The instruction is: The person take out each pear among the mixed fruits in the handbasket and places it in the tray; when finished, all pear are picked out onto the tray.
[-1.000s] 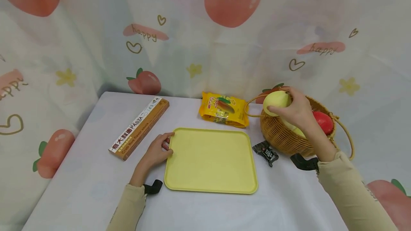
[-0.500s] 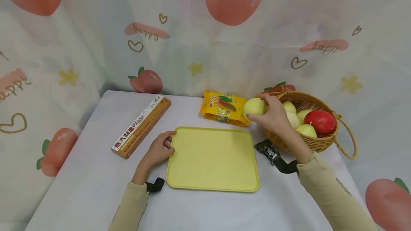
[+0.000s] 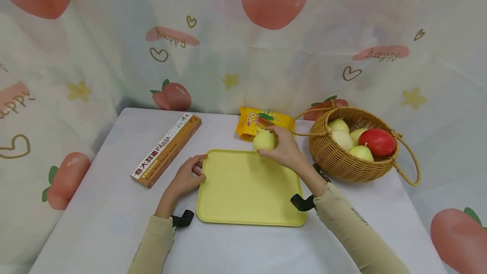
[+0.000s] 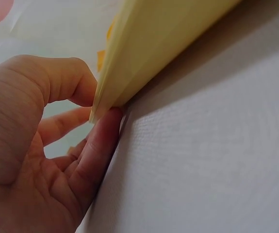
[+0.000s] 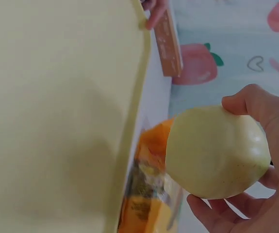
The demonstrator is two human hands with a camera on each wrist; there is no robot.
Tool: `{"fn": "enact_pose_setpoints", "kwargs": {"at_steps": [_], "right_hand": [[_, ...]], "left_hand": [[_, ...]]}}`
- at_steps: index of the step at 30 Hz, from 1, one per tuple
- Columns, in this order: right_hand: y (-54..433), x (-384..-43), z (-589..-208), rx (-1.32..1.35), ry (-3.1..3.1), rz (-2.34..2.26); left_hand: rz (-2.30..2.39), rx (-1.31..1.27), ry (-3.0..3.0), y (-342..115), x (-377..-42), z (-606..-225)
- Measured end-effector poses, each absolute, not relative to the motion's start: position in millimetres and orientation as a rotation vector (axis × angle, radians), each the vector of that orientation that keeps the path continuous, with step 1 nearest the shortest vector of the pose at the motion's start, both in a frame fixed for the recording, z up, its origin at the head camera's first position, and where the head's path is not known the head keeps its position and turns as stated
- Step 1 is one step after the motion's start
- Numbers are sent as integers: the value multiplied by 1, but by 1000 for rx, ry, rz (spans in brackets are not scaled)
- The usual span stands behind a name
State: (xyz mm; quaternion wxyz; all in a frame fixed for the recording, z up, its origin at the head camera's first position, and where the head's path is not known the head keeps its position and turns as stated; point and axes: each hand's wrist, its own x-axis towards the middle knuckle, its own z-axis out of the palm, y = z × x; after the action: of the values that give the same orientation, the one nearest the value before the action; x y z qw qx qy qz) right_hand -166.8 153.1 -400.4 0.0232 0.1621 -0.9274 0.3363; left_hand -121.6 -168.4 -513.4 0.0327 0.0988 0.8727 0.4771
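Observation:
My right hand [image 3: 283, 149] grips a pale yellow-green pear [image 3: 265, 140] over the far edge of the yellow tray [image 3: 247, 198]. In the right wrist view the thumb and fingers curl round the pear [image 5: 214, 153], which is off the table and casts a shadow on the tray. At the tray's left edge my left hand [image 3: 187, 176] pinches the rim. The left wrist view has thumb and fingers of that hand [image 4: 57, 141] on either side of the tray's edge [image 4: 144, 53].
Right of the tray stands a wicker basket [image 3: 342, 168] with several pears and a red fruit [image 3: 377, 142]. Behind the tray lies a yellow mango-print bag [image 3: 247, 124]. A pasta box [image 3: 166, 149] lies to the left. A small black packet [image 3: 322, 173] is partly hidden by my right forearm.
My right hand has carried the pear leftward and nearer, from above the basket to over the tray's far edge. The left hand stays at the tray's rim.

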Motion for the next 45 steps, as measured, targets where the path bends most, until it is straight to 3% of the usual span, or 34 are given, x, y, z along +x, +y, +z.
{"fn": "enact_pose_setpoints", "kwargs": {"at_steps": [22, 45], "right_hand": [[72, -162, -449, 730, -2968, 1009], [65, -164, -447, 893, -2983, 1030]], "left_hand": [[1481, 300, 2665, -170, -121, -512], [1479, 298, 2679, -170, -121, -513]]}}
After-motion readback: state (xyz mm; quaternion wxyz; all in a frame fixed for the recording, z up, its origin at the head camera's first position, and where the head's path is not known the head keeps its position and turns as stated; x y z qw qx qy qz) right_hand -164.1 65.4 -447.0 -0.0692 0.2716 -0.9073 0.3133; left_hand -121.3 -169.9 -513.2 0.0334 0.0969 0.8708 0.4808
